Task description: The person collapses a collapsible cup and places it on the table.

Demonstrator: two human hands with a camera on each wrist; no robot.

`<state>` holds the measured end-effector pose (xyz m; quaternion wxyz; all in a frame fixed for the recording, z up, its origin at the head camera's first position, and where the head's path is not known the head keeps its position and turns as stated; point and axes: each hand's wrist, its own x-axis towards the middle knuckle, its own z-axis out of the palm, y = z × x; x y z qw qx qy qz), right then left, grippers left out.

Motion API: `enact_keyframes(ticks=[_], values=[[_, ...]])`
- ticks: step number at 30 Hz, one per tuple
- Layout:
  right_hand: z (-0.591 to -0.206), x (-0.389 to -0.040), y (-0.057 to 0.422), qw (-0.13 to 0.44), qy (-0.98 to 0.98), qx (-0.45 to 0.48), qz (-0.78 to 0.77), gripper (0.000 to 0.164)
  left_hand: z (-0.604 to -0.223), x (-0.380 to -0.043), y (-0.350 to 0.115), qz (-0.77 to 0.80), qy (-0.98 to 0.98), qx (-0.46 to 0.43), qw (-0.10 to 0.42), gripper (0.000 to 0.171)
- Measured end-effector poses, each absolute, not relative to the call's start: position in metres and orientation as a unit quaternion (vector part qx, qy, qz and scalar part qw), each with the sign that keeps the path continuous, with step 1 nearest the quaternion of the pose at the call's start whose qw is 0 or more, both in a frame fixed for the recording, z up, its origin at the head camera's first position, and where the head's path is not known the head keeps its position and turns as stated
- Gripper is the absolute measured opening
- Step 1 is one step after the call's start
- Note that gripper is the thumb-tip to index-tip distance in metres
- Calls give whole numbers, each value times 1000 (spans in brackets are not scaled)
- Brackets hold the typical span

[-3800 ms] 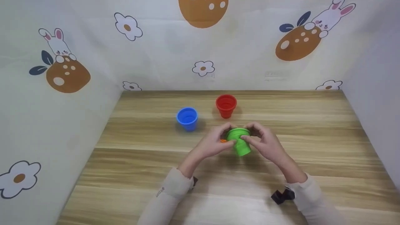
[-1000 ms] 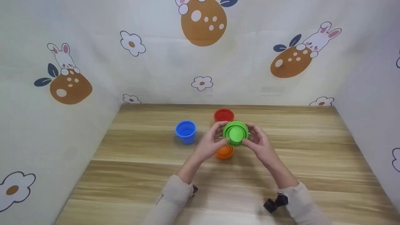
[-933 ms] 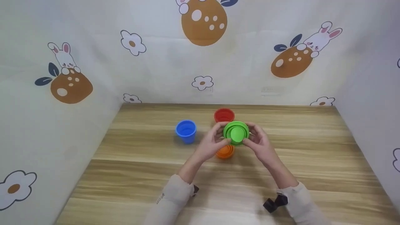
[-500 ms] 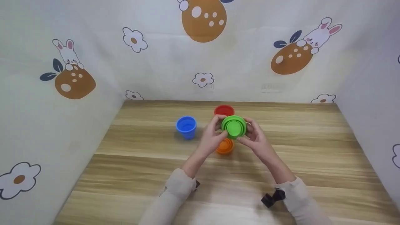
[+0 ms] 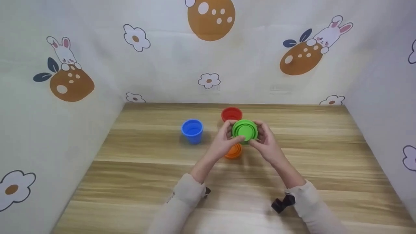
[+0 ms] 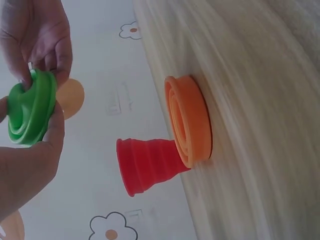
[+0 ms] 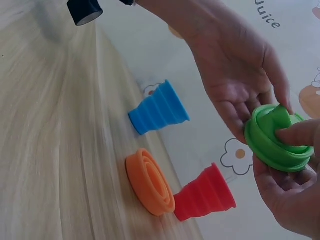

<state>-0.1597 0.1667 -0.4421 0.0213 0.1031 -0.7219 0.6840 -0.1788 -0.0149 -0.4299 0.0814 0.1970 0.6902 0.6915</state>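
Both hands hold a green collapsible cup [image 5: 245, 132] above the table, its base turned toward the head camera. The cup is pressed down into nested rings. My left hand [image 5: 223, 140] grips its left side, the thumb on the base; my right hand [image 5: 268, 144] grips the right side, thumb at the lower rim. In the right wrist view the green cup's [image 7: 272, 150] middle looks pushed in unevenly under the thumbs. Just below the hands lies a flattened orange collapsible cup [image 5: 233, 151], seen with nested rings in the left wrist view. Fingers behind the green cup are partly hidden.
An extended blue cup [image 5: 192, 131] stands upright left of the hands. Behind them stands an extended red cup [image 5: 231, 113], its lower part hidden in the head view. The wooden table [image 5: 136, 182] meets patterned walls at the back and sides.
The green cup was extended with its base sticking out; it is now collapsed into rings and tilted base toward the head. The left thumb has lately shifted onto its base.
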Motion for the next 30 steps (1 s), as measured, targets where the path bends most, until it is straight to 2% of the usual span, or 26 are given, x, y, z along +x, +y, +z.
enact_keyframes(ticks=[6,11,16,21,26,28,30], values=[[-444,-157,168,-23,-719,83,689,50,-432,-178,-15,669,713,201,62,40],[-440,-158,170,-10,-715,73,695,48,-430,-184,-13,654,725,208,66,40],[-441,-162,182,1,-718,69,693,41,-426,-190,-15,630,737,234,73,33],[-444,-161,193,-39,-707,54,704,27,-428,-191,-15,601,762,234,57,28],[-442,-164,199,-79,-682,35,726,23,-430,-193,-12,578,776,251,12,25],[-442,-166,202,-71,-692,40,717,24,-429,-194,-11,577,777,252,0,26],[-441,-167,204,-47,-710,45,701,29,-429,-193,-11,583,776,238,12,31]])
